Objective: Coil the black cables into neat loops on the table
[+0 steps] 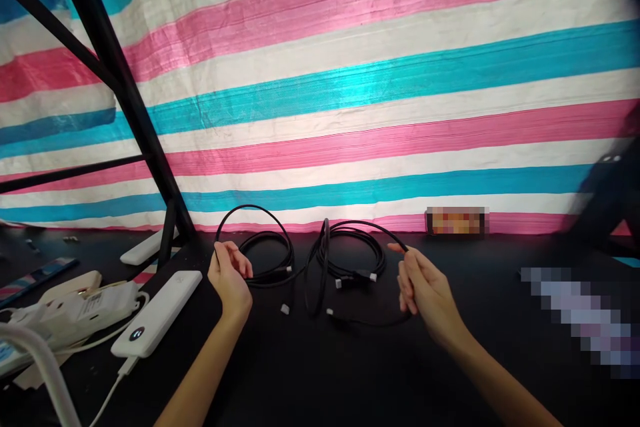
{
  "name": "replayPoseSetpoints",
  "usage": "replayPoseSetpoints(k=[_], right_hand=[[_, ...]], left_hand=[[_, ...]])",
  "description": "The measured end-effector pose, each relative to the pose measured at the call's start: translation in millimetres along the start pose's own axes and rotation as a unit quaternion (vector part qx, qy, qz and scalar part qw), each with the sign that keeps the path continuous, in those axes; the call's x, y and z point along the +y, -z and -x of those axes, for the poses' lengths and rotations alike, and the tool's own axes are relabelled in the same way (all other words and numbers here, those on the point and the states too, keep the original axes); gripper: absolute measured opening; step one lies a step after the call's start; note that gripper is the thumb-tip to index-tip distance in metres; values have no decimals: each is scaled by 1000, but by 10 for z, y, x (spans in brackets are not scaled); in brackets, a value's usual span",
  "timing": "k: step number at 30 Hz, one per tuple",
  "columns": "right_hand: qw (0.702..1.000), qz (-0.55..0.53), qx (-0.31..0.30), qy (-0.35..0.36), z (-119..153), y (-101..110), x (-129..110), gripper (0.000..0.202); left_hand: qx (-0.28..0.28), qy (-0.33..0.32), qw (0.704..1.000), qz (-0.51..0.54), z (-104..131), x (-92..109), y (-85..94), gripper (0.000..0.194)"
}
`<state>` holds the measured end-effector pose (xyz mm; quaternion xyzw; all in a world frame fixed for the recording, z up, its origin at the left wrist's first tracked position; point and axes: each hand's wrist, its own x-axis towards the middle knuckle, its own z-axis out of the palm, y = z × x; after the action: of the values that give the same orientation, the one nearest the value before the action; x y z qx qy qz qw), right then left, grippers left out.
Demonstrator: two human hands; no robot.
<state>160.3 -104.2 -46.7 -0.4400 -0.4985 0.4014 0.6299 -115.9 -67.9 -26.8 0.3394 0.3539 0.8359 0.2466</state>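
Observation:
Black cables lie in loose coils on a dark table (pixel 310 373). My left hand (pixel 229 278) pinches the left coil (pixel 267 247), lifting a loop of it off the surface. My right hand (pixel 424 290) grips a strand of the right coil (pixel 350 250) between thumb and fingers, and that coil stands partly raised. Silver-tipped plug ends (pixel 285 309) hang or lie between the two coils.
A white power bank (pixel 156 315) with a white lead lies at the left, next to a white power strip (pixel 75 310) and a second white bar (pixel 145 248). A black metal frame (pixel 125 93) rises at the left. A striped pink, white and blue tarp (pixel 380 93) hangs behind.

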Motion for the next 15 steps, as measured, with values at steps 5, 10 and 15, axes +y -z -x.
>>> replayPoseSetpoints(k=[5,10,15], right_hand=[[998,-15,57,-31,-80,123,5,42],[998,43,31,-45,-81,125,63,46],[998,50,28,-32,-96,113,86,45]], left_hand=[[-14,14,1000,2,23,-31,-6,26],[-66,107,992,27,66,-13,-37,34],[-187,164,967,-47,98,-39,1,52]])
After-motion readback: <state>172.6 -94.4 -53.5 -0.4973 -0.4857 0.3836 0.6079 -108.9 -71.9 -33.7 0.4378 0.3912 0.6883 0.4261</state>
